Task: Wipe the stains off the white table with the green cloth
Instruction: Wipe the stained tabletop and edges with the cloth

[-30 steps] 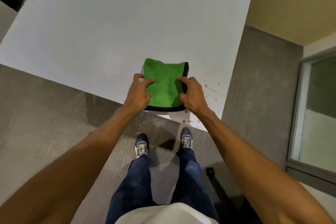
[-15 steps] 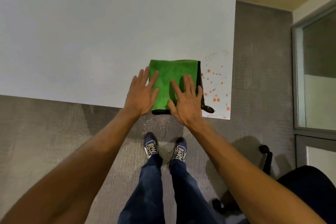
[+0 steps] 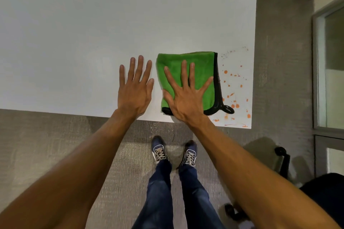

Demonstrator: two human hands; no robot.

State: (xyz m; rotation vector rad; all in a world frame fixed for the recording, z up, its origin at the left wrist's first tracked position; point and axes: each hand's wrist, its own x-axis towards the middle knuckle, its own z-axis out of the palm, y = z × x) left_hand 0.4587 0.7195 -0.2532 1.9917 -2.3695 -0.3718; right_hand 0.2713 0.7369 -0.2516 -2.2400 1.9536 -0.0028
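A folded green cloth (image 3: 203, 65) with a black hem lies near the front right corner of the white table (image 3: 93, 33). My right hand (image 3: 186, 100) rests flat on top of it, fingers spread, not gripping. My left hand (image 3: 135, 91) lies flat on the bare table just left of the cloth, fingers apart and holding nothing. Orange stains (image 3: 234, 87) are spattered over the table's corner directly right of the cloth, reaching the front and right edges. A black loop of the cloth's hem (image 3: 228, 108) touches the nearest spots.
The table's front edge runs right under my wrists and its right edge is just past the stains. Grey carpet (image 3: 46, 145) lies below, with my feet (image 3: 173, 152) on it. A black office chair (image 3: 323, 191) stands at the lower right, beside a glass panel (image 3: 333, 80).
Both hands let go of the cloth's sides and flattened. The cloth has shifted right toward the stains under my right hand, and my left hand has slid off it onto the bare table.
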